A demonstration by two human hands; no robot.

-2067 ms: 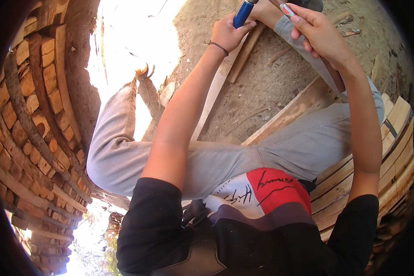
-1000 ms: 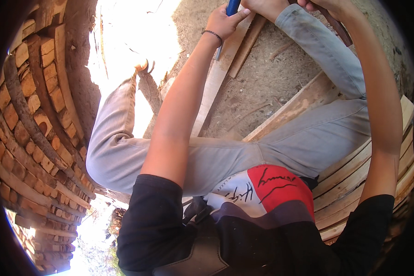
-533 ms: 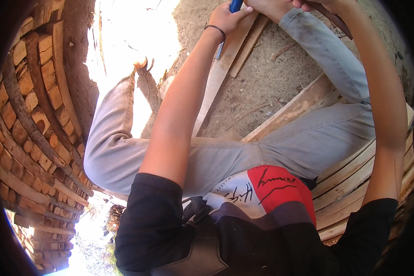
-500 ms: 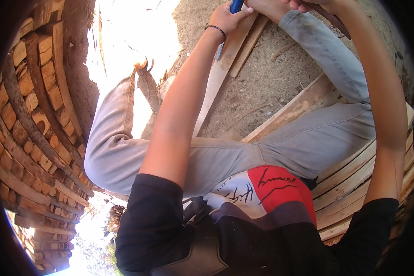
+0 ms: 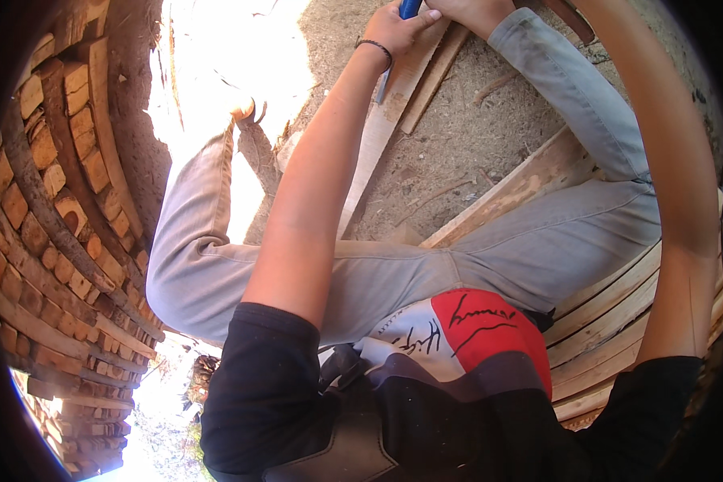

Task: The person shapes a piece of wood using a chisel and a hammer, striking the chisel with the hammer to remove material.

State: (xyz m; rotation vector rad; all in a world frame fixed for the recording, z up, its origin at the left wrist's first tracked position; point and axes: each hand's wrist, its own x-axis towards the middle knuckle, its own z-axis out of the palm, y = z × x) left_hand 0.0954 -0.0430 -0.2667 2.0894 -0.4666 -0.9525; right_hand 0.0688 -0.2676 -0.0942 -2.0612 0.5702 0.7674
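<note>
My left hand (image 5: 395, 32), with a dark braided bracelet at the wrist, is closed around the blue handle of a chisel (image 5: 410, 9). Its narrow metal blade shows below the hand, pointing down toward a long pale board (image 5: 363, 178). The board runs from the top edge toward my lap, and a shorter wooden strip (image 5: 435, 79) lies along its right side. My bare right foot (image 5: 478, 14) is close beside my left hand, at the board's upper part. My right forearm (image 5: 673, 145) reaches up past the top edge, hiding that hand. Near it, a brown bar-shaped thing (image 5: 571, 18) juts into view.
A thick plank (image 5: 516, 191) lies on the sandy ground by my right leg. More planks (image 5: 598, 337) lie under and beside me at the right. At the left rises a tall stack of cut wood (image 5: 64, 201). Bright sunlight washes out the ground at upper left.
My right hand has moved up out of the frame, and the brown bar-shaped thing has shifted up and left with it. My left hand and the chisel have barely moved.
</note>
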